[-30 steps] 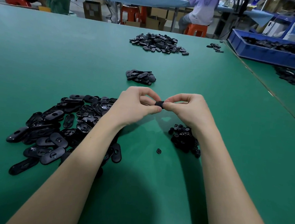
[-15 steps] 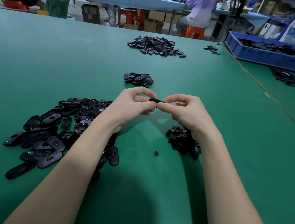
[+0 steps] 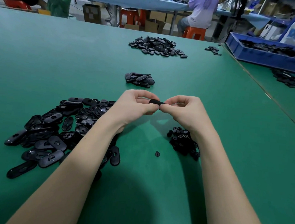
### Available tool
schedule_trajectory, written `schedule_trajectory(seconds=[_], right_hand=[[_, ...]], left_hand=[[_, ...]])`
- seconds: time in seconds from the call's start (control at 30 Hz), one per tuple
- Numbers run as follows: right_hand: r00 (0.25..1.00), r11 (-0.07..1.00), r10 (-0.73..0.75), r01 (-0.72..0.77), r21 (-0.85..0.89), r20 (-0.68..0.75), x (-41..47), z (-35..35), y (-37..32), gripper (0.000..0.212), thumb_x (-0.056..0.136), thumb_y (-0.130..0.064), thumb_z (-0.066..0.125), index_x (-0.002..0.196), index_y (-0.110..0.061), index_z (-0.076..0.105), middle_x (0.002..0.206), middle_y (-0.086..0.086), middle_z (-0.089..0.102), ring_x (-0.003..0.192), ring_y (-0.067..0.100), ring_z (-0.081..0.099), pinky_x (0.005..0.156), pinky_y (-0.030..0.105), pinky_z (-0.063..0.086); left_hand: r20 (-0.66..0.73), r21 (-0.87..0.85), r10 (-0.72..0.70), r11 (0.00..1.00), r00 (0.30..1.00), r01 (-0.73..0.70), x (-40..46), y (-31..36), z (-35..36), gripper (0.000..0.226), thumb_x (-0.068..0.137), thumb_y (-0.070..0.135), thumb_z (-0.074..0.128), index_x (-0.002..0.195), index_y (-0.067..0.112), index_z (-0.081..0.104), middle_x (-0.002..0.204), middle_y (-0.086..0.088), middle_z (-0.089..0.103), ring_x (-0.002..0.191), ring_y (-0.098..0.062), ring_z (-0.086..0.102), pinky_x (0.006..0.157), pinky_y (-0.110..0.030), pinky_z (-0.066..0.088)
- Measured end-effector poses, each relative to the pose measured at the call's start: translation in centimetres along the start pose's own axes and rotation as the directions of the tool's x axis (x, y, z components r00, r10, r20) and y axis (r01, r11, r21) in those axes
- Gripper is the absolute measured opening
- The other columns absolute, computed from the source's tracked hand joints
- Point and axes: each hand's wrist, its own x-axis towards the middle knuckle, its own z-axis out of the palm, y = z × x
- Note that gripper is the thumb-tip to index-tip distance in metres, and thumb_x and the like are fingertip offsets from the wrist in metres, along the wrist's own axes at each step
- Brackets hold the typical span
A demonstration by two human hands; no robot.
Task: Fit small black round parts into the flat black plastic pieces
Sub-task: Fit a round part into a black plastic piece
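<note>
At frame centre the left hand (image 3: pixel 136 104) and right hand (image 3: pixel 182 109) pinch one flat black piece (image 3: pixel 156 101) between them, raised off the table (image 3: pixel 94 58), likely to press a round part in. Supplies lie close: flat pieces (image 3: pixel 53 127) lower left, round parts (image 3: pixel 183 141) right.

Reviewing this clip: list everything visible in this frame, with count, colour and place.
held flat piece: one, black, pinched between both hands
flat pieces pile: many, black, near left on the table
round parts pile: many, black, near right, partly under the right forearm
loose round part: one, black, between the forearms
small pile: several, black, just beyond the hands
far pile: many, black, far centre
bin: one, blue, far right, holds black parts
table: one, green
stools: several, orange, background
left hand: one
right hand: one
</note>
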Motion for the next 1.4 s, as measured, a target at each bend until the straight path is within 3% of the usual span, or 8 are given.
schedule_trajectory(seconds=[0.17, 0.57, 0.8, 0.9, 1.1, 1.2, 1.3, 1.4], right_hand=[[0.999, 0.999, -0.049, 0.049, -0.003, -0.012, -0.1, 0.2, 0.3, 0.014, 0.075, -0.026, 0.084, 0.074, -0.021, 0.071, 0.057, -0.017, 0.063, 0.050, 0.000, 0.052, 0.045, 0.009, 0.036], [0.998, 0.998, -0.058, 0.057, -0.031, -0.033, -0.4, 0.2, 0.5, 0.017, 0.071, -0.025, 0.085, 0.070, -0.019, 0.069, 0.052, -0.014, 0.062, 0.046, 0.002, 0.050, 0.043, 0.012, 0.037], [0.998, 0.997, -0.058, 0.057, -0.053, -0.013, -0.5, 0.3, 0.7, 0.018, 0.068, -0.029, 0.085, 0.072, -0.019, 0.070, 0.057, -0.012, 0.065, 0.048, 0.001, 0.052, 0.045, 0.013, 0.041], [0.999, 0.999, -0.037, 0.037, -0.010, 0.027, -0.3, 0.1, 0.9, 0.013, 0.078, -0.023, 0.082, 0.076, -0.020, 0.070, 0.061, -0.012, 0.063, 0.052, 0.003, 0.052, 0.045, 0.011, 0.038], [0.995, 1.000, 0.019, -0.020, 0.012, 0.095, -0.3, -0.9, 0.9, 0.015, 0.081, -0.032, 0.081, 0.092, -0.026, 0.072, 0.070, -0.014, 0.072, 0.047, -0.002, 0.053, 0.044, 0.010, 0.037], [0.998, 0.999, 0.009, -0.006, -0.044, 0.065, -0.2, -0.7, 0.9, 0.017, 0.083, -0.034, 0.078, 0.097, -0.029, 0.069, 0.076, -0.014, 0.073, 0.056, 0.002, 0.062, 0.052, 0.015, 0.044], [0.997, 0.995, 0.000, 0.007, -0.098, 0.071, -0.2, -0.6, 1.0, 0.011, 0.084, -0.034, 0.075, 0.093, -0.029, 0.070, 0.079, -0.012, 0.073, 0.061, 0.003, 0.065, 0.052, 0.013, 0.044], [0.993, 0.990, -0.011, 0.028, -0.139, 0.118, -0.2, -0.5, 1.1, 0.006, 0.084, -0.034, 0.074, 0.086, -0.028, 0.073, 0.075, -0.013, 0.073, 0.055, -0.001, 0.059, 0.058, 0.018, 0.047]], left_hand=[[-0.012, -0.001, 0.007, 1.000, 1.000, -0.007, 0.1, -0.2, 0.1, 0.015, 0.086, 0.003, 0.074, 0.095, 0.015, 0.074, 0.074, 0.002, 0.074, 0.070, -0.010, 0.066, 0.079, -0.018, 0.055], [-0.009, 0.042, 0.012, 0.999, 1.000, -0.012, 0.2, -0.5, 0.5, 0.015, 0.086, 0.002, 0.074, 0.087, 0.017, 0.073, 0.078, -0.008, 0.074, 0.073, -0.016, 0.066, 0.085, -0.029, 0.055], [-0.058, 0.060, -0.002, 0.998, 0.998, 0.006, 0.3, -1.2, 0.9, 0.014, 0.085, 0.006, 0.076, 0.084, 0.020, 0.072, 0.068, 0.001, 0.073, 0.066, -0.013, 0.067, 0.082, -0.031, 0.054], [-0.067, 0.170, 0.075, 0.983, 0.995, -0.063, 0.3, -1.4, 0.6, 0.016, 0.084, 0.012, 0.076, 0.091, 0.026, 0.070, 0.074, 0.006, 0.075, 0.071, -0.012, 0.070, 0.079, -0.029, 0.055], [0.015, 0.465, 0.284, 0.847, 0.959, -0.258, 0.4, -1.0, -0.3, 0.019, 0.082, 0.014, 0.078, 0.094, 0.026, 0.070, 0.082, 0.013, 0.073, 0.067, -0.002, 0.065, 0.068, -0.009, 0.048], [-0.078, 0.547, 0.308, 0.809, 0.948, -0.217, 0.6, -1.2, -1.0, 0.016, 0.080, 0.026, 0.080, 0.092, 0.030, 0.070, 0.085, 0.019, 0.070, 0.068, 0.000, 0.063, 0.062, -0.004, 0.041], [-0.260, 0.532, 0.289, 0.839, 0.921, -0.113, 1.9, -1.4, -2.4, 0.013, 0.078, 0.031, 0.079, 0.088, 0.032, 0.071, 0.083, 0.021, 0.070, 0.063, 0.004, 0.062, 0.060, -0.002, 0.038], [-0.434, 0.432, 0.234, 0.901, 0.870, -0.027, 5.4, -0.8, -3.4, 0.012, 0.077, 0.033, 0.079, 0.085, 0.030, 0.071, 0.079, 0.020, 0.067, 0.074, 0.003, 0.062, 0.076, -0.016, 0.044]])
